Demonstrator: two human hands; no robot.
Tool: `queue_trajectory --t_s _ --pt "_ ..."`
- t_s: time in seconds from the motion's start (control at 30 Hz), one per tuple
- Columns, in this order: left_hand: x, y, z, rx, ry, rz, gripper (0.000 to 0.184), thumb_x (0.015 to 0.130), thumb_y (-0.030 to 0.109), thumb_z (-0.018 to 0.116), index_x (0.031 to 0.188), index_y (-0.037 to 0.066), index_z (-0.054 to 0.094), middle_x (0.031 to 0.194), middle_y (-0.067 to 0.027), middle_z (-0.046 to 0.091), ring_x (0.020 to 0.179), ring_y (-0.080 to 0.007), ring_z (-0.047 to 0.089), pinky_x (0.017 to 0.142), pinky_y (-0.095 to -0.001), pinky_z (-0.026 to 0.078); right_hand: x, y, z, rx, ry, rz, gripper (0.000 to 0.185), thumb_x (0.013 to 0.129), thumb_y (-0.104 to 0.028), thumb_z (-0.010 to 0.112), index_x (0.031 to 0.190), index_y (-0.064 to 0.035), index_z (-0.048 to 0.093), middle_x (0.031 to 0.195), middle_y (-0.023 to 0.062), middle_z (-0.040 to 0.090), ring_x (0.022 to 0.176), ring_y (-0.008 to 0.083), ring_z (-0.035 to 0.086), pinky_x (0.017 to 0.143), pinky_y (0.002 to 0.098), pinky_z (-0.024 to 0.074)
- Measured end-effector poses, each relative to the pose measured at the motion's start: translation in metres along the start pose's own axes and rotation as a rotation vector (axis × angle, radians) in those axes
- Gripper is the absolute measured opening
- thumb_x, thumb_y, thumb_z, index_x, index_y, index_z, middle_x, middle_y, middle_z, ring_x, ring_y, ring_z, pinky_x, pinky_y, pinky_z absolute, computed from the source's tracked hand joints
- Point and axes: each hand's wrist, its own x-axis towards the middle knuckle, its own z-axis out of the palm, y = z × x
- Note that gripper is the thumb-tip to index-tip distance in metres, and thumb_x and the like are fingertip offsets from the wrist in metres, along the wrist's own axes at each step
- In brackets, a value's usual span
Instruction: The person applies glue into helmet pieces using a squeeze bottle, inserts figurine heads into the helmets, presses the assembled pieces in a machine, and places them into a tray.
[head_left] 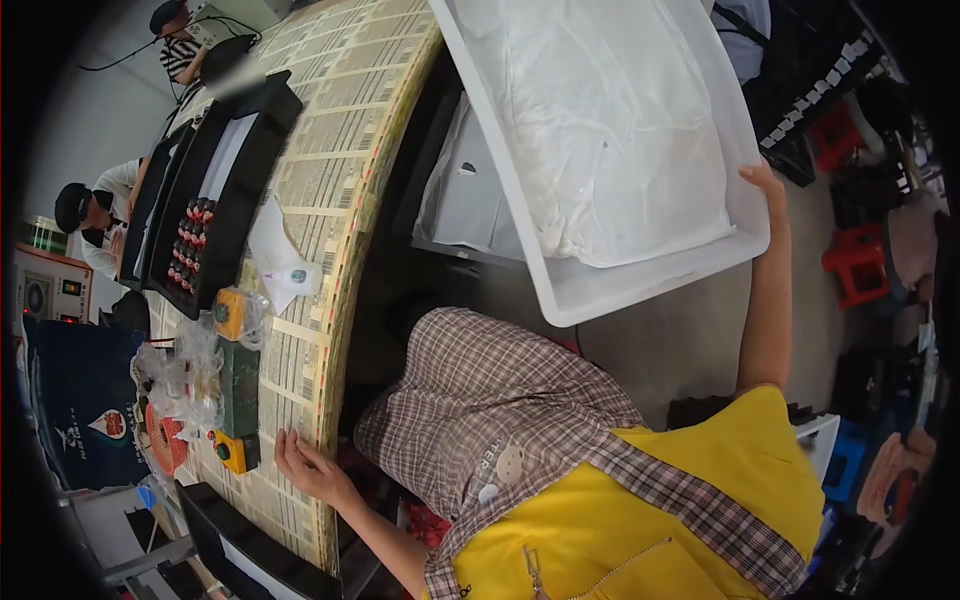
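My right hand (766, 186) grips the rim of a large white plastic tray (655, 272), which is tilted and lined with a crinkled white sheet (620, 130). My left hand (308, 466) is at the edge of the patterned table (330, 130), its fingers stretched out with nothing in them. Nearest to it is a small yellow box (233, 452) with a green button. Under the white tray, beside the table, is a dark tray (470, 256) holding a pale sheet with a small dark piece on it.
A long black tray (258, 165) on the table holds rows of small black-and-red parts (190, 245). Nearby are clear plastic bags (195, 370), a green block (238, 385) and a white bottle (292, 279). Two people work across the table. Red stools (855, 265) stand at right.
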Motion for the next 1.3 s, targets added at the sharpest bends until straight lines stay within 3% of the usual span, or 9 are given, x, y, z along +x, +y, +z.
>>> queue_trajectory --t_s 0.33,0.43,0.63,0.73,0.87,1.07,1.3 --pt "-0.007 0.033 -0.012 -0.044 0.048 0.157 0.021 0.094 -0.002 0.045 0.108 -0.008 0.059 0.113 -0.0200 0.057 0.105 -0.0332 0.057 0.089 -0.0418 0.048 -0.096 0.013 -0.154 -0.023 0.219 0.174 0.060 0.070 -0.020 0.061 0.125 0.0012 0.050 0.114 0.0162 0.058 0.102 0.0261 0.059 0.088 0.0354 0.0481" --pt "-0.012 0.062 0.000 -0.247 0.015 0.183 0.020 0.093 -0.004 0.046 0.106 -0.008 0.059 0.112 -0.0199 0.058 0.103 -0.0338 0.057 0.087 -0.0406 0.049 -0.118 0.034 -0.182 -0.013 0.287 0.263 0.061 0.071 -0.020 0.059 0.128 0.0022 0.048 0.118 0.0173 0.058 0.104 0.0273 0.059 0.089 0.0369 0.0488" --pt "-0.008 0.126 0.038 -0.430 -0.219 0.319 0.017 0.085 -0.008 0.054 0.098 -0.003 0.063 0.109 -0.0174 0.059 0.099 -0.0309 0.060 0.084 -0.0368 0.049 -0.107 0.080 -0.206 0.104 0.238 0.333 0.053 0.070 -0.019 0.061 0.116 0.0077 0.056 0.100 0.0190 0.065 0.086 0.0292 0.066 0.079 0.0384 0.0543" --pt "-0.011 0.138 0.072 -0.431 -0.377 0.403 0.022 0.082 -0.005 0.056 0.103 -0.001 0.063 0.112 -0.0169 0.058 0.101 -0.0333 0.058 0.084 -0.0384 0.049 -0.107 0.080 -0.202 0.101 0.260 0.343 0.049 0.070 -0.022 0.063 0.111 0.0044 0.060 0.096 0.0167 0.066 0.083 0.0276 0.066 0.076 0.0373 0.0543" --pt "-0.017 0.133 0.115 -0.455 -0.662 0.315 0.026 0.083 -0.002 0.054 0.109 0.000 0.062 0.118 -0.0169 0.056 0.108 -0.0341 0.055 0.091 -0.0396 0.045 -0.112 0.099 -0.241 0.000 0.566 0.393 0.039 0.070 -0.025 0.068 0.102 -0.0026 0.063 0.092 0.0132 0.066 0.075 0.0239 0.064 0.069 0.0366 0.0533" --pt "-0.029 0.107 0.168 -0.490 -0.869 0.219 0.025 0.087 0.002 0.053 0.110 -0.002 0.061 0.112 -0.0154 0.059 0.102 -0.0296 0.059 0.088 -0.0366 0.048 -0.151 0.100 -0.257 0.117 0.447 0.330 0.041 0.069 -0.028 0.070 0.101 -0.0039 0.063 0.087 0.0114 0.065 0.073 0.0220 0.063 0.067 0.0353 0.0529" --pt "-0.015 0.122 0.206 -0.575 -1.005 0.001 0.029 0.090 0.009 0.055 0.117 -0.003 0.060 0.111 -0.0137 0.062 0.095 -0.0218 0.062 0.083 -0.0314 0.049 -0.156 0.120 -0.257 0.128 0.527 0.342 0.045 0.071 -0.028 0.067 0.105 -0.0004 0.062 0.091 0.0139 0.066 0.075 0.0233 0.065 0.069 0.0361 0.0543"
